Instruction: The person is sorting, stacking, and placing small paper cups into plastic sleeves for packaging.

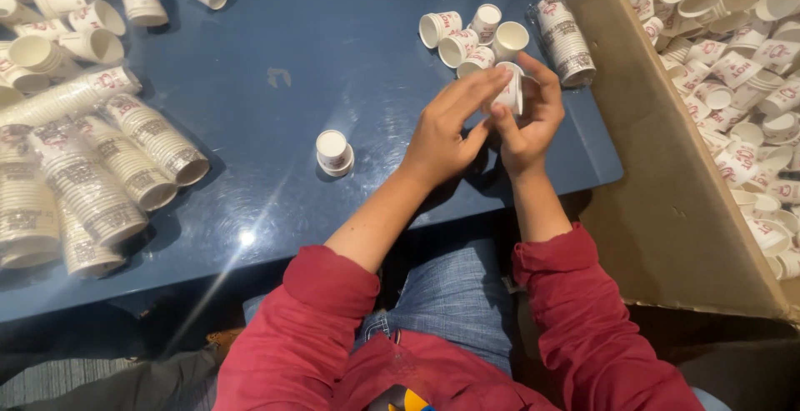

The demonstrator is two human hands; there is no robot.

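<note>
Head view, right of centre: small white paper cup [511, 92] pinched between both hands over the near right part of the blue table [275, 69], long axis roughly upright in the frame, mouth toward the top edge. Right hand [527, 119] wrapped around it from below and the right, fingers curled closed on its wall, thumb pressing at its lower end. Left hand [446, 127] coming in from the lower left, fingers stretched out flat, tips laid against the cup's left side; thumb tucked beneath, touching the right thumb. Both equally close, the right carrying the grip. Just above the hands, a cluster of loose cups [467, 36], some lying on their sides, and beside them to the right a short sleeve of nested cups [565, 40] in clear wrap. Alone left of the hands, one upturned cup [334, 152]. Along the left edge, several long wrapped stacks [100, 169] lying flat, more loose cups [58, 27] in the upper left. At the right, an open cardboard box [658, 177] heaped with loose cups of the same kind
</note>
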